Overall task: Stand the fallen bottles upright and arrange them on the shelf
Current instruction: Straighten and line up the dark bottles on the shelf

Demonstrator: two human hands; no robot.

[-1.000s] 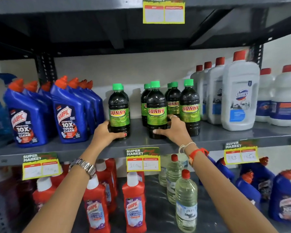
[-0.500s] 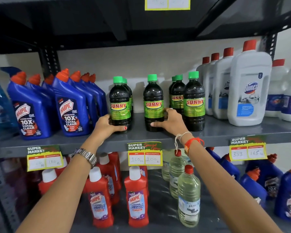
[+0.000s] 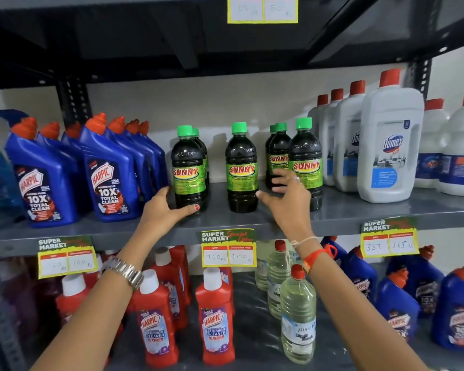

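Observation:
Several dark Sunny bottles with green caps stand upright on the grey middle shelf (image 3: 359, 210). My left hand (image 3: 164, 210) wraps the base of the left Sunny bottle (image 3: 188, 167), thumb across its front. The middle Sunny bottle (image 3: 241, 167) stands alone just left of my right hand (image 3: 287, 199). That hand has its fingers spread and holds nothing, its thumb near the middle bottle's base. Behind its fingers stand the right Sunny bottles (image 3: 306, 162). No bottle lies on its side.
Blue Harpic bottles (image 3: 107, 178) crowd the shelf's left, white Domex bottles (image 3: 389, 145) its right. Below are red Harpic cleaners (image 3: 214, 322), clear bottles (image 3: 298, 317) and more blue bottles (image 3: 397, 311). Price tags (image 3: 228, 249) hang on the shelf edge. A dark shelf (image 3: 225, 44) is overhead.
My right hand has let go of the middle Sunny bottle and opened, drawing slightly right. The left hand stays on the left bottle. The view has moved closer.

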